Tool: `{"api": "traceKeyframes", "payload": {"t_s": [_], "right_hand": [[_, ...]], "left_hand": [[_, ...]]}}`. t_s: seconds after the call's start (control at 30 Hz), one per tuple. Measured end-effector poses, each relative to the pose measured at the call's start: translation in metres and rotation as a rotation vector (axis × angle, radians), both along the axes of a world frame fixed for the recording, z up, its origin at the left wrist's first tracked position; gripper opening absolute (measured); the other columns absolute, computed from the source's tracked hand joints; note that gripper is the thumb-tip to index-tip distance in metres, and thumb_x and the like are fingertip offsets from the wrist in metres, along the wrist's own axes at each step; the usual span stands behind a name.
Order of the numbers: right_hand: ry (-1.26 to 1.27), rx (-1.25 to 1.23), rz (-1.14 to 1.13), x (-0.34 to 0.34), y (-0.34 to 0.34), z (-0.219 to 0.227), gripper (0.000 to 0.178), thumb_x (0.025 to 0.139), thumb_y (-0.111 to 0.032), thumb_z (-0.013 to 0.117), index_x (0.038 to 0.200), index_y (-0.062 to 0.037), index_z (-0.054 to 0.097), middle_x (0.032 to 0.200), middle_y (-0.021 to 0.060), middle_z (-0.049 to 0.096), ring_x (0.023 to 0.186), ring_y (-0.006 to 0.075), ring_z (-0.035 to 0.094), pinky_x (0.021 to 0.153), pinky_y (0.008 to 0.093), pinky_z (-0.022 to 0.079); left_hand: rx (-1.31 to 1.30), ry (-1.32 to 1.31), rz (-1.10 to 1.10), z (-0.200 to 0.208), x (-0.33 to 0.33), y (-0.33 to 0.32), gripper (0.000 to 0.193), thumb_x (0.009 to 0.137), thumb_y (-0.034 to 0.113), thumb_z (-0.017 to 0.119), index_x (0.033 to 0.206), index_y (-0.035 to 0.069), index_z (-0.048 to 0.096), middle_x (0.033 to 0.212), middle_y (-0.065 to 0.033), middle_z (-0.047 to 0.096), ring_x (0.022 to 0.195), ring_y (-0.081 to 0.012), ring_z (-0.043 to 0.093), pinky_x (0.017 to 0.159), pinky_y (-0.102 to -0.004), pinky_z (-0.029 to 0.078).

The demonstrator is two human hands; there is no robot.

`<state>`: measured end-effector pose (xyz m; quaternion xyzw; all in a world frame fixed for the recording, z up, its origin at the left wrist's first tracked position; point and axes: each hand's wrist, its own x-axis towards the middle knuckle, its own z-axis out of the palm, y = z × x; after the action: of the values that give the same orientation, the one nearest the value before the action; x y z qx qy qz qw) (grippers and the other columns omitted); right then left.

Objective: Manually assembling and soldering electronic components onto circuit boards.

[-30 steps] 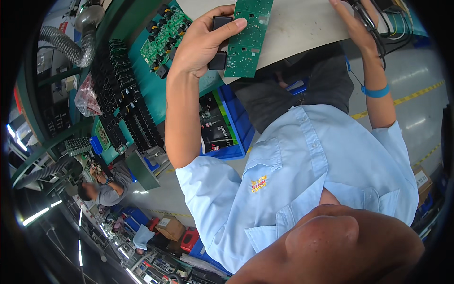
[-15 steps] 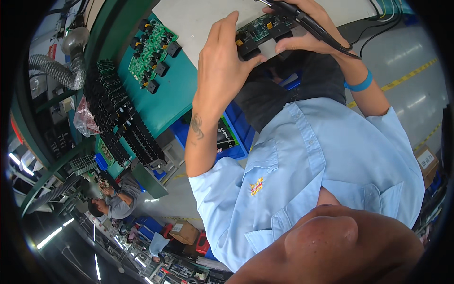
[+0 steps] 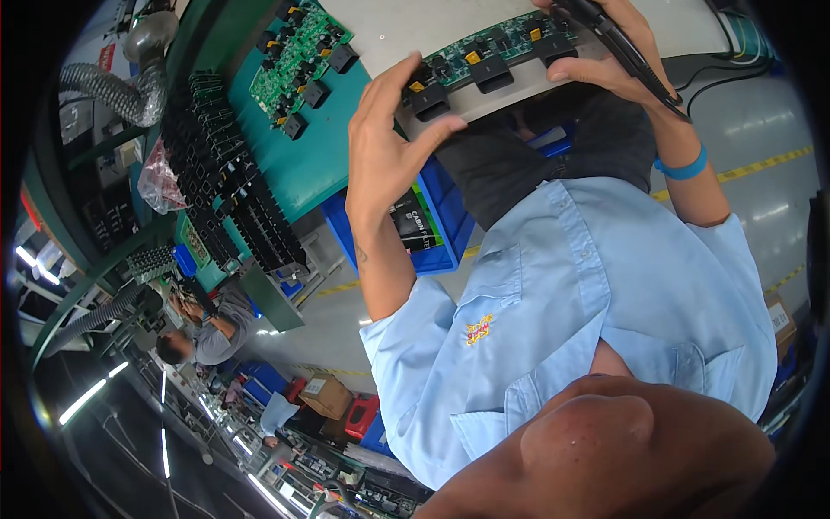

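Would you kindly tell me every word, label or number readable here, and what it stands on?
Wording left uncopied.
Black-and-green package: pale printed words, legible.
Light-blue shirt: embroidered lettering, too small.
Cardboard boxes: white labels, too small.
Red panel, upper left: too blurred.

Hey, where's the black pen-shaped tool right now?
In the head view, the black pen-shaped tool is at the upper right, slanting across the right hand, beside the right end of the green circuit board.

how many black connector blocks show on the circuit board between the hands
3 show on the circuit board: the left block by the left hand, the middle block, and the right block near the right hand, which may hide more.
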<state>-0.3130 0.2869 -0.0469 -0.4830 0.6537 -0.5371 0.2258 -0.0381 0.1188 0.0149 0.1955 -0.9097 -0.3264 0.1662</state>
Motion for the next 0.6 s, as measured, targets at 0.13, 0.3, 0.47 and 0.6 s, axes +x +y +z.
{"api": "traceKeyframes", "payload": {"t_s": [0.13, 0.3, 0.47, 0.6], "right_hand": [[-0.064, 0.011, -0.044, 0.002, 0.0, 0.002, 0.092, 0.063, -0.031, 0.102, 0.137, 0.0001, 0.059, 0.119, 0.0143, 0.064, 0.103, 0.0279, 0.062, 0.093, 0.0361, 0.049], [0.147, -0.076, -0.056, -0.011, 0.001, -0.021, 0.091, 0.064, -0.03, 0.102, 0.138, 0.0001, 0.059, 0.12, 0.0145, 0.064, 0.104, 0.0284, 0.062, 0.095, 0.0371, 0.049], [0.392, -0.064, -0.091, -0.009, -0.003, 0.0, 0.089, 0.066, -0.029, 0.101, 0.139, 0.0001, 0.058, 0.122, 0.0146, 0.063, 0.105, 0.0289, 0.062, 0.095, 0.0369, 0.049], [0.362, -0.189, -0.111, -0.007, -0.006, 0.003, 0.086, 0.067, -0.027, 0.1, 0.138, 0.0005, 0.059, 0.122, 0.0148, 0.063, 0.105, 0.0288, 0.062, 0.096, 0.0364, 0.049]], "left_hand": [[0.21, 0.076, 0.08, 0.006, -0.001, 0.002, 0.083, 0.067, 0.013, 0.093, 0.142, 0.001, 0.06, 0.133, -0.0152, 0.068, 0.115, -0.03, 0.066, 0.102, -0.0388, 0.051], [0.197, 0.037, 0.02, -0.004, -0.004, -0.006, 0.08, 0.069, 0.015, 0.093, 0.141, 0.002, 0.06, 0.131, -0.0142, 0.068, 0.117, -0.0288, 0.064, 0.102, -0.0393, 0.05], [-0.065, 0.158, 0.074, 0.011, 0.0, -0.016, 0.078, 0.069, 0.016, 0.092, 0.139, 0.003, 0.06, 0.13, -0.0111, 0.067, 0.118, -0.0288, 0.06, 0.104, -0.0391, 0.048], [-0.113, 0.218, 0.205, 0.04, 0.006, -0.065, 0.075, 0.073, 0.012, 0.091, 0.141, 0.004, 0.059, 0.129, -0.0124, 0.065, 0.119, -0.0276, 0.059, 0.106, -0.0388, 0.046]]}}
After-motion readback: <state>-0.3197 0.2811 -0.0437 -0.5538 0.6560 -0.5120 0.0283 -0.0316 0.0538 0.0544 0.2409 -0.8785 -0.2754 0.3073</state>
